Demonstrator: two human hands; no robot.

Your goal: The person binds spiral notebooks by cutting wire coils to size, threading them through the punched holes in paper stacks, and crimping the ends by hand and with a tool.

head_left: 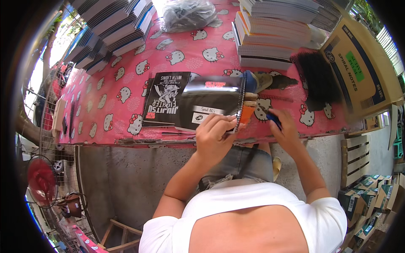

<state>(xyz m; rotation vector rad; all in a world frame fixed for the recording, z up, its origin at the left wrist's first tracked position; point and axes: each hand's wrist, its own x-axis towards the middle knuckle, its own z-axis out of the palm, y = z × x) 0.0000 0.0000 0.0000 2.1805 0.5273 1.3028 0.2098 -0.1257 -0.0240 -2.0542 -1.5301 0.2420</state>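
Head view: we see black spiral notebook [213, 98] on pink worktop [185, 65], overlapping second notebook [165, 99] at left. Our left grip [216, 134] pinched closed on its lower right corner, by coil [241, 96]. Our right grip [285, 130] wrapped round blue-handled tool [274, 119], tip near coil. Beyond, notebook stacks [270, 42], plastic bag [187, 16]; farther right, black coil heap [316, 80] beside cardboard box [358, 63].

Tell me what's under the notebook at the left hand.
The upper notebook overlaps another black notebook on its left; the covered part and anything deeper cannot be seen.
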